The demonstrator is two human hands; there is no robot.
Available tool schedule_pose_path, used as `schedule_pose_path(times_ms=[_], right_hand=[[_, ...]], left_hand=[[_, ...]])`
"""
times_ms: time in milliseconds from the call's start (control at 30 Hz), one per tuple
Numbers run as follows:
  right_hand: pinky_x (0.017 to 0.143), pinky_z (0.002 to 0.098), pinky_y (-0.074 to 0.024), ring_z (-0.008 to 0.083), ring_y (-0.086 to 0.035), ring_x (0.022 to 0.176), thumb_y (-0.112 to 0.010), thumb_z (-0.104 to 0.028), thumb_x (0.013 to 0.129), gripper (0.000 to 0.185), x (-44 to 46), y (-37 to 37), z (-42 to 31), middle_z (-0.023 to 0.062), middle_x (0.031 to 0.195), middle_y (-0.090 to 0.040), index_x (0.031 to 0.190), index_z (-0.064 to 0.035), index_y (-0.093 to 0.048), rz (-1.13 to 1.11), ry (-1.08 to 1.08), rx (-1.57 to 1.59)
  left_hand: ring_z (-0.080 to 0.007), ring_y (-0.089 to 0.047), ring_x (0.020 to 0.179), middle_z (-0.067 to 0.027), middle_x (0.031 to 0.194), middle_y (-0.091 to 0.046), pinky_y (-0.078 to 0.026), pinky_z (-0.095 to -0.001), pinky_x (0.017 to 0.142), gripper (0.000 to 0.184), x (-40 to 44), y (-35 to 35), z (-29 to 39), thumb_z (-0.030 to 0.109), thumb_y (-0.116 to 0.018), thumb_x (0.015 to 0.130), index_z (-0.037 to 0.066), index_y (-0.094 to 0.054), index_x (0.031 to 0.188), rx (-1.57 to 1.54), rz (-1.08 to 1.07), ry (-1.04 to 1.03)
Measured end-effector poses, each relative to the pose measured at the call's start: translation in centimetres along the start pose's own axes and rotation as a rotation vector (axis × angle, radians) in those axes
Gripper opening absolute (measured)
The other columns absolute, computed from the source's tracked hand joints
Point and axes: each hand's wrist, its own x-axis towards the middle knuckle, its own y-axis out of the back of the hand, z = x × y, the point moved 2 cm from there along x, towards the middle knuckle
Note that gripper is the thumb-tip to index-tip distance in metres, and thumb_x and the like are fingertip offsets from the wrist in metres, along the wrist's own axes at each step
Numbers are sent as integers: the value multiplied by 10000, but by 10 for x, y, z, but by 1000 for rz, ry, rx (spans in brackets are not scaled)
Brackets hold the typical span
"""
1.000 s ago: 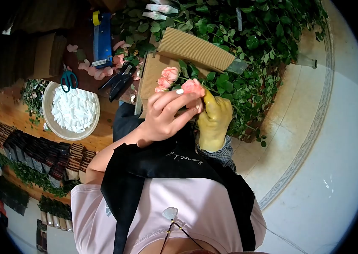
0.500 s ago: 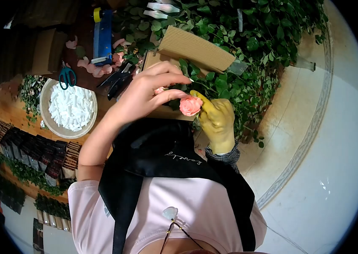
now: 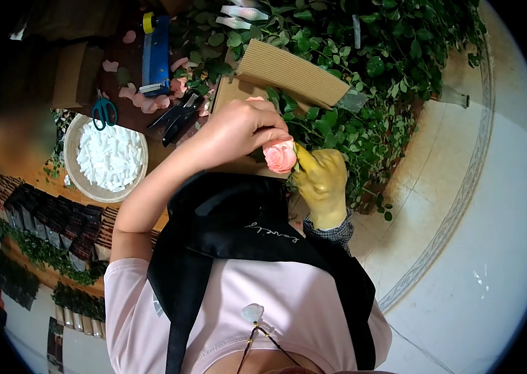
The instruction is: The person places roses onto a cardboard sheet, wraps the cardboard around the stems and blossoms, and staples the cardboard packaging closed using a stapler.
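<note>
A pink rose (image 3: 280,155) faces upward between my hands. My left hand (image 3: 245,128), bare, reaches over from the left with its fingers pinched together at the rose's upper outer petals. My right hand (image 3: 321,181), in a yellow glove, is closed around the rose's stem just below the bloom; most of the stem is hidden. Behind my left hand, part of another pink bloom (image 3: 255,98) shows over the cardboard. Corrugated cardboard (image 3: 291,73) lies just beyond both hands, with green leaves beside it.
On the left are a bowl of white pieces (image 3: 144,177), teal scissors (image 3: 104,114), a black tool (image 3: 179,117), a blue tape dispenser (image 3: 155,59) and loose petals. Dense rose foliage (image 3: 388,87) fills the upper right. A glass bottle (image 3: 454,98) lies beyond it.
My left hand moved off the rose with its fingers apart, then came back and closed at the petals. The rose turned face-up and came slightly nearer my body in my gloved right hand.
</note>
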Motion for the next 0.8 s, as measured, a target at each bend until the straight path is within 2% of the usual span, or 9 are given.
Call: schedule_pose_path(times_ms=[200, 267, 367, 433, 467, 600, 667, 767, 800], right_hand=[[764, 365, -472, 257, -624, 738, -730, -133, 741, 404, -1, -5, 3, 67, 725, -653, 1142, -80, -727, 92, -59, 124], [779, 383, -481, 283, -621, 778, -735, -186, 784, 365, -5, -6, 5, 85, 799, -675, 1128, -65, -720, 71, -107, 166], [777, 398, -485, 303, -621, 799, -744, -217, 821, 333, -5, -5, 6, 95, 851, -693, 1109, -53, -712, 83, -174, 195], [759, 396, -481, 297, -623, 779, -749, -195, 815, 323, -3, -6, 6, 86, 829, -689, 1103, -56, -710, 121, -199, 182], [733, 386, -470, 275, -619, 736, -750, -167, 795, 347, -1, -9, 6, 70, 778, -672, 1128, -72, -715, 100, -174, 173], [652, 372, -472, 239, -629, 674, -740, -160, 796, 328, 9, -25, -9, 56, 685, -638, 1118, -110, -699, 28, -87, 62], [597, 389, -476, 260, -611, 582, -722, -210, 839, 303, -6, -46, -2, 76, 642, -623, 1126, -119, -696, 129, -17, 58], [613, 378, -519, 279, -657, 690, -716, -230, 897, 323, -21, -21, 34, 107, 807, -704, 1213, -166, -689, -6, -374, 496], [644, 358, -552, 274, -679, 729, -693, -176, 911, 296, -22, -1, 43, 151, 893, -724, 1201, -120, -690, 119, -478, 602]], left_hand=[[-245, -689, 791, -104, 876, -725, -531, -331, 715, 134, -23, -19, -12, 150, -724, 888, 24, -746, 925, -225, 136, 375], [-241, -691, 781, -91, 858, -729, -533, -325, 721, 116, -29, -18, -14, 126, -714, 886, 18, -746, 914, -251, 190, 356], [-296, -663, 840, -119, 918, -691, -528, -356, 741, 163, -43, 21, -25, 72, -703, 873, 26, -721, 1029, 294, 536, 328], [-353, -604, 1005, -190, 1016, -619, -500, -414, 831, 452, -48, 40, -24, 48, -730, 836, -1, -590, 1263, 676, 637, 327], [-372, -576, 1087, -216, 1070, -611, -477, -434, 884, 591, -49, 39, -17, 97, -787, 795, -33, -529, 1310, 730, 556, 375], [-349, -582, 1155, -169, 1247, -612, -462, -413, 977, 617, -40, 12, 9, 136, -841, 761, 28, -565, 1302, 73, -38, 211], [-329, -665, 987, -145, 1098, -673, -531, -366, 847, 388, -37, -10, -1, 91, -823, 774, 8, -673, 1122, 80, -71, 186], [-302, -691, 879, -136, 1042, -695, -544, -348, 778, 363, -37, -9, -21, 71, -813, 777, 14, -689, 1113, 120, -78, 273], [-324, -680, 852, -131, 996, -692, -544, -371, 745, 338, -37, -7, -24, 75, -803, 774, 25, -687, 1088, 158, -91, 195]])
